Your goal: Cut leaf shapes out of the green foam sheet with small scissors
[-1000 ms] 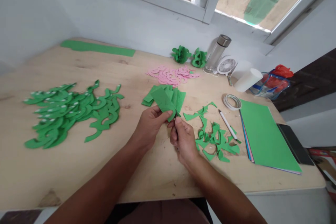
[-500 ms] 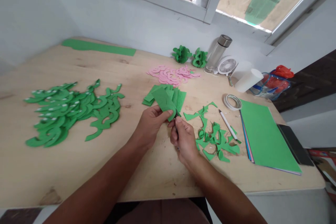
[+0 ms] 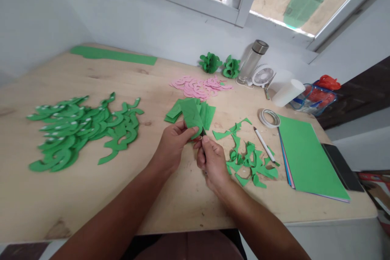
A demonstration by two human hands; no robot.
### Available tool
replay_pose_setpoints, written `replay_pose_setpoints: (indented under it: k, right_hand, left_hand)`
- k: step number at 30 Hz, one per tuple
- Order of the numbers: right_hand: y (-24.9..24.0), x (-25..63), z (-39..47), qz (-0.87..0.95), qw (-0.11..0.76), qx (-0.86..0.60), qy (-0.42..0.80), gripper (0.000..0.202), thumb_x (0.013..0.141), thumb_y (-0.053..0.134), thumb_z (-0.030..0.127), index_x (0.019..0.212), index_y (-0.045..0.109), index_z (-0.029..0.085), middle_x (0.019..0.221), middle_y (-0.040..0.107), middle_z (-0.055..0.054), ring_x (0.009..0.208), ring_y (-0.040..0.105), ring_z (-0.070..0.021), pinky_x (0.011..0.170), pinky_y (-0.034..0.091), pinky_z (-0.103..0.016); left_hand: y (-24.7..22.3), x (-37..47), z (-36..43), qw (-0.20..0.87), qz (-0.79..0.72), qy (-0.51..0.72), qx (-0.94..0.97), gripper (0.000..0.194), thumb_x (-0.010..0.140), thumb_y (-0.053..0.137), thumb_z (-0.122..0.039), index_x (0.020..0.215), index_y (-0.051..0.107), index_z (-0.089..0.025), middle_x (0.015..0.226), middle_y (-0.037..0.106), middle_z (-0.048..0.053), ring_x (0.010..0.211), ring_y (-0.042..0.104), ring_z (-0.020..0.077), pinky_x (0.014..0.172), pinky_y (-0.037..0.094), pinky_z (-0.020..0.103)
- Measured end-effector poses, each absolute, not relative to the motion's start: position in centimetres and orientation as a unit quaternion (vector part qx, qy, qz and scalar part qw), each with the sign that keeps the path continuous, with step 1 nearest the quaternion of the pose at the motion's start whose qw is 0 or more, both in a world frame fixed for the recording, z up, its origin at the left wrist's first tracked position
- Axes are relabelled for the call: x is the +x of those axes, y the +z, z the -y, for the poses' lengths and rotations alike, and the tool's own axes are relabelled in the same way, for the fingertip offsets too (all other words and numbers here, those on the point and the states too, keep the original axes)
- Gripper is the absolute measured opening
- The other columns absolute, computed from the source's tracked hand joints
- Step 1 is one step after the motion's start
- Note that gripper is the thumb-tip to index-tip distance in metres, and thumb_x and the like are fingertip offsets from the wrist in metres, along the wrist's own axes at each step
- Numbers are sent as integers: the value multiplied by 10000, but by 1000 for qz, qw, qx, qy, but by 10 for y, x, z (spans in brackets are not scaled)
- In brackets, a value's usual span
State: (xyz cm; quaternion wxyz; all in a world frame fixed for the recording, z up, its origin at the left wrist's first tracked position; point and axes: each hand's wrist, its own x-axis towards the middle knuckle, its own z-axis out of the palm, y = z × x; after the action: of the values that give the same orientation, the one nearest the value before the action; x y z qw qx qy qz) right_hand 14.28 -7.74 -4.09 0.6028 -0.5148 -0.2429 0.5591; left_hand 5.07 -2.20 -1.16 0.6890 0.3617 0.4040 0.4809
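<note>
My left hand (image 3: 174, 142) pinches a folded strip of green paper (image 3: 191, 113) between thumb and fingers, in the middle of the table. Closed round the handles of a small pair of scissors (image 3: 204, 133) is my right hand (image 3: 212, 157); its dark blades meet the right edge of the green paper, and most of the handles are hidden by my fingers. Just behind the held piece lies a stack of green paper rectangles (image 3: 210, 114). Green offcuts (image 3: 252, 162) are scattered to the right of my right hand.
Curved green cut-outs (image 3: 82, 126) are heaped at left, pink ones (image 3: 198, 86) behind. Along the wall stand green paper ornaments (image 3: 210, 63), a glass bottle (image 3: 251, 63) and a small fan (image 3: 263, 75). At right are a tape roll (image 3: 269, 118), a white pen (image 3: 263, 144) and green sheets (image 3: 310, 158).
The green paper has turned slightly more upright in my left hand. The scissor blades have shifted a little along its edge, and both hands stay in nearly the same place.
</note>
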Motion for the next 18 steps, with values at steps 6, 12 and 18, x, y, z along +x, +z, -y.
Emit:
replay_pose_setpoints:
  k: [6, 12, 18]
  right_hand:
    - [-41, 143, 78, 249, 597, -519, 558, 542, 725, 717, 728, 642, 621, 201, 368, 390, 102, 334, 235, -57, 369, 124, -234]
    - [-41, 143, 78, 248, 594, -518, 563, 543, 723, 720, 728, 641, 618, 202, 368, 384, 103, 334, 230, -57, 369, 120, -234]
    - [-42, 144, 78, 247, 600, -512, 563, 548, 725, 721, 730, 655, 626, 195, 378, 392, 104, 334, 236, -54, 369, 127, -230]
  left_hand:
    - [-12, 51, 23, 688, -413, 484, 349, 119, 592, 827, -249, 636, 732, -190, 639, 671, -18, 598, 564, 123, 630, 488, 265]
    - [-13, 52, 22, 682, -412, 486, 359, 138, 602, 831, -266, 647, 723, -192, 634, 660, -19, 593, 559, 130, 620, 480, 277]
    - [-15, 51, 23, 686, -415, 472, 366, 127, 608, 823, -244, 660, 740, -165, 634, 665, -9, 582, 537, 116, 618, 463, 265]
